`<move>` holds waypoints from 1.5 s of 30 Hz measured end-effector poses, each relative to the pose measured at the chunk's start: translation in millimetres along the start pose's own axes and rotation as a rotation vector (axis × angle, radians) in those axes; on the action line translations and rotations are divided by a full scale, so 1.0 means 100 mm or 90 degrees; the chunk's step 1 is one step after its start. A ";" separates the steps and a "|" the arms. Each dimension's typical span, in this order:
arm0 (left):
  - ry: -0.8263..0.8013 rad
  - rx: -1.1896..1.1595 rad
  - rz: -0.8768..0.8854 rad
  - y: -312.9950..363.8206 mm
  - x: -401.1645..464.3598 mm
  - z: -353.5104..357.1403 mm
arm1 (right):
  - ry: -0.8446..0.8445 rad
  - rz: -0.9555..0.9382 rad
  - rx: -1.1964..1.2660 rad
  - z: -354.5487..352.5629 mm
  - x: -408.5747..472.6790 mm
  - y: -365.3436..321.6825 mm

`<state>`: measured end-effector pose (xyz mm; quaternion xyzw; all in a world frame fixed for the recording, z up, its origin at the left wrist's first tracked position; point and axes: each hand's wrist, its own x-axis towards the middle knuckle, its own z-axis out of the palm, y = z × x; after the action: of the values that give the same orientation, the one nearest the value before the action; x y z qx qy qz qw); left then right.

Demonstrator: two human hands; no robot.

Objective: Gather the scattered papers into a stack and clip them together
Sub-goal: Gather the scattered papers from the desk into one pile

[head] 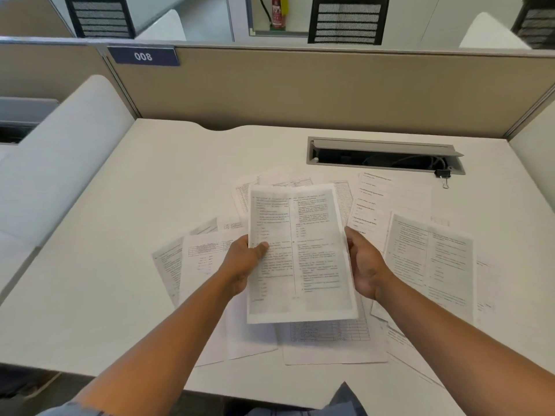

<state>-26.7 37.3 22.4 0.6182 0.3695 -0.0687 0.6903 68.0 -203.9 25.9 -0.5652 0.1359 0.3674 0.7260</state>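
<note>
I hold a printed sheet (300,253) above the desk with both hands. My left hand (244,264) grips its left edge, thumb on top of the page. My right hand (365,265) holds the right edge with fingers behind the paper. Whether more than one sheet is in this grip I cannot tell. Several other printed papers (426,259) lie scattered and overlapping on the white desk (120,235) beneath and around the held sheet. A black binder clip (444,175) rests at the far right, beside the cable tray.
An open grey cable tray (384,156) with wires is set into the desk at the back right. Beige partition walls (300,88) enclose the desk at the back and sides. The desk's front edge runs just below my forearms.
</note>
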 end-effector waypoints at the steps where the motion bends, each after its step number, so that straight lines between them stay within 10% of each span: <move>1: 0.000 0.005 0.014 0.02 -0.01 -0.01 | 0.001 -0.008 0.004 0.01 0.01 -0.01; 14: 0.042 -0.023 0.364 0.59 -0.35 0.03 | -0.013 -0.321 -0.151 0.30 -0.12 -0.39; 32: -0.038 0.077 0.305 0.13 -0.23 -0.07 | -0.051 -0.231 -0.276 0.26 -0.05 -0.06; 45: 0.165 0.154 0.125 -0.19 -0.09 -0.32 | 0.052 -0.096 -0.298 0.14 0.16 0.15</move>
<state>-57.4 58.3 13.2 0.7336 0.3819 0.0349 0.5610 65.9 -183.1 9.9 -0.7411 0.0334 0.3103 0.5945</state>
